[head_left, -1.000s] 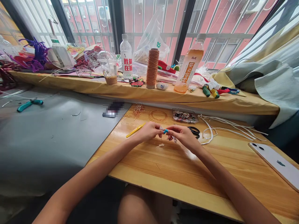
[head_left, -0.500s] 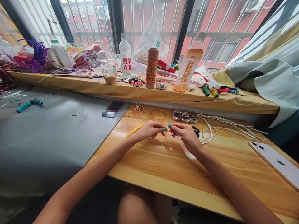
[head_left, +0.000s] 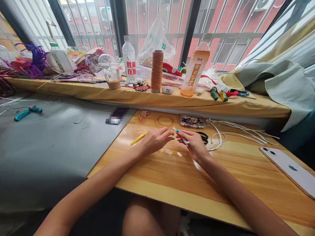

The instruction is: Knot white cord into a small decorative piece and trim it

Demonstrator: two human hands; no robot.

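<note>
My right hand (head_left: 194, 144) is closed in a pinch on a short piece of white cord (head_left: 184, 141), whose upper end sticks out past the blue-nailed thumb. Just left of it, my left hand (head_left: 157, 139) has its fingers curled together near the cord's tip. A thin brown thread shows faintly between the hands; most of it is hidden by the left fingers. Both hands are above the wooden board (head_left: 147, 170). Beyond them lie a coil of brown thread (head_left: 164, 121) and a pile of thread scraps (head_left: 144, 115). Yellow tweezers (head_left: 138, 138) rest beside the left hand.
Black-handled scissors (head_left: 204, 137), a clear box of beads (head_left: 193, 121), white cords (head_left: 236, 131) and a phone (head_left: 287, 167) lie rightward. Teal pliers (head_left: 27, 113) are on the grey mat (head_left: 56, 141). The ledge holds a thread spool (head_left: 157, 72) and bottles (head_left: 195, 70).
My left fingers have curled in and turned, so less of the brown thread shows. My right hand still pinches the white cord, now showing more of its length. The view has shifted slightly.
</note>
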